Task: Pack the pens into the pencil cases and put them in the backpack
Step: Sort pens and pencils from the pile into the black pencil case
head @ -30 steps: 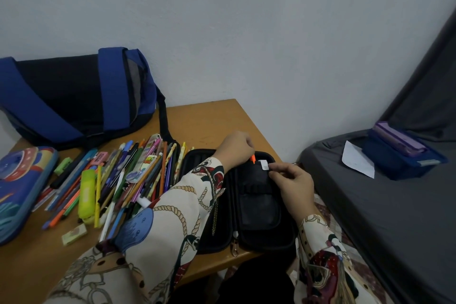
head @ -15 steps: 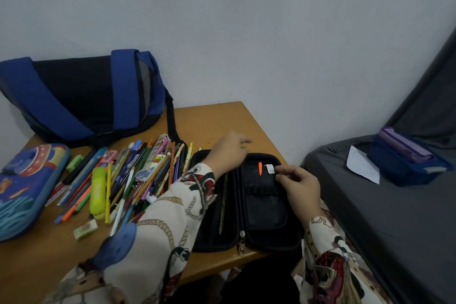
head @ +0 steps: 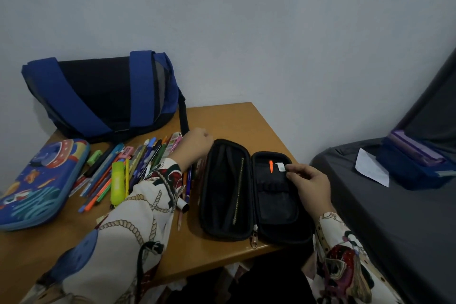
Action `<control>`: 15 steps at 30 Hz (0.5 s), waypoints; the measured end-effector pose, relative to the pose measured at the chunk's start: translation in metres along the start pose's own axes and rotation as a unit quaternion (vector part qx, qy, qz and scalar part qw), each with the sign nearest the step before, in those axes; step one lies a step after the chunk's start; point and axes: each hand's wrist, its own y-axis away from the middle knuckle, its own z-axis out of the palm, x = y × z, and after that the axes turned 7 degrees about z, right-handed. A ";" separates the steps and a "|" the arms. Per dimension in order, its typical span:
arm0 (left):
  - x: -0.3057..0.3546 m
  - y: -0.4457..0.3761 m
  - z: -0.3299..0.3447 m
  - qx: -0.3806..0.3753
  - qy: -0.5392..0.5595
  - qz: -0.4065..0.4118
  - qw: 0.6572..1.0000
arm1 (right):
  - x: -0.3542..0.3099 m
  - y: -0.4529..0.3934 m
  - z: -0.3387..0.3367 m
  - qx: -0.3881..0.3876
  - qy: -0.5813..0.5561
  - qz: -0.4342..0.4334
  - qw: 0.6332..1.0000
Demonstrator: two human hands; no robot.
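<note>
The black pencil case lay open on the desk. The right hand pinched its inner flap, probably to steady it. The left hand, fingers curled, reached over the pens; whether it gripped one was hidden. The backpack waited behind.

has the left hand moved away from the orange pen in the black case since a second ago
Yes. The left hand has gone left, off the black pencil case and its orange pen, to the loose pens.

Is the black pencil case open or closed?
Open. The black pencil case lies spread flat on the table, both halves facing up, with an orange pen tip showing in its right half.
</note>
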 end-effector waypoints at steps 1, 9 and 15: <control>0.004 0.000 -0.001 0.014 0.069 -0.004 0.998 | 0.000 0.000 0.000 0.002 0.001 -0.001 1.000; -0.008 -0.004 0.006 -0.011 0.133 0.077 0.988 | -0.002 0.004 0.001 0.005 0.002 -0.012 1.000; -0.004 0.007 0.017 0.000 -0.259 0.070 0.963 | -0.004 0.005 0.001 0.006 -0.002 -0.014 1.000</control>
